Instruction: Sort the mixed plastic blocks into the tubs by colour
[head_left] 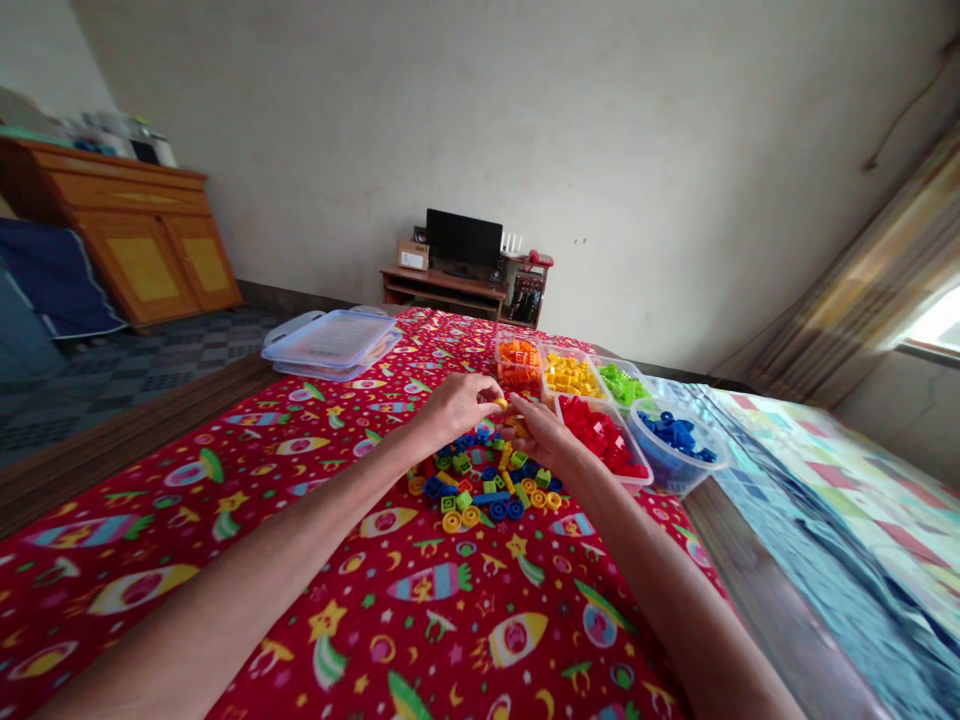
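My left hand pinches a small yellow building block over the far side of a mixed pile. Close beside it, my right hand is curled round yellow-orange blocks, partly hidden by the fingers. Below both hands, loose blue, yellow, green and red blocks lie spread on the red patterned cloth. Just right of my right hand, red blocks fill a clear tub. Yellow blocks fill another tub behind it.
Orange blocks, lime-green blocks and blue blocks sit in other clear containers at the right. Stacked plastic lids rest at the cloth's far left. A bed adjoins the table's right edge. A monitor stands by the wall.
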